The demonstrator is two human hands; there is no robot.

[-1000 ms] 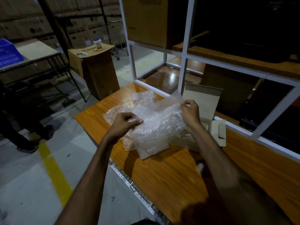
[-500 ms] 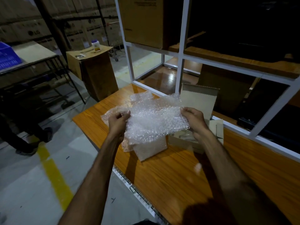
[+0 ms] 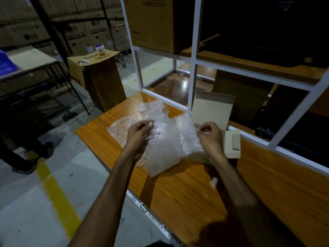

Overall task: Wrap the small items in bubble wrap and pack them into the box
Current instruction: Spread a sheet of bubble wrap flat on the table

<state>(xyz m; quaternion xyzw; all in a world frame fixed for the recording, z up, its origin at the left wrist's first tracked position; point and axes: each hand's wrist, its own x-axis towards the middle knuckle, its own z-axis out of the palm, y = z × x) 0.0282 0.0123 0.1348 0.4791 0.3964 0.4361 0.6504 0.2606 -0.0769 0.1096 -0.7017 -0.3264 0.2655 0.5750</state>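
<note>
Seen from the wearer's head, two bare forearms reach out over a wooden counter [image 3: 187, 189]. The left hand [image 3: 140, 138] has its grip closed in a pinch on the left edge of a sheet of bubble wrap [image 3: 170, 139]; the right hand [image 3: 210, 138] has its fingers curled in a pinch at the sheet's right edge, so the sheet is stretched between them just above the counter. More bubble wrap [image 3: 121, 129] lies under and behind it, seemingly one or two further sheets; the exact count is unclear. Just behind the right hand stands one small cardboard box [image 3: 213, 107], lid flap upright. No small item is visible; it may be hidden inside the wrap. The step in hand looks like the wrapping itself; next the sheet would need folding closed and lowering into the box. Beyond rise a white shelf frame [image 3: 193, 59] and stacked cartons.
</note>
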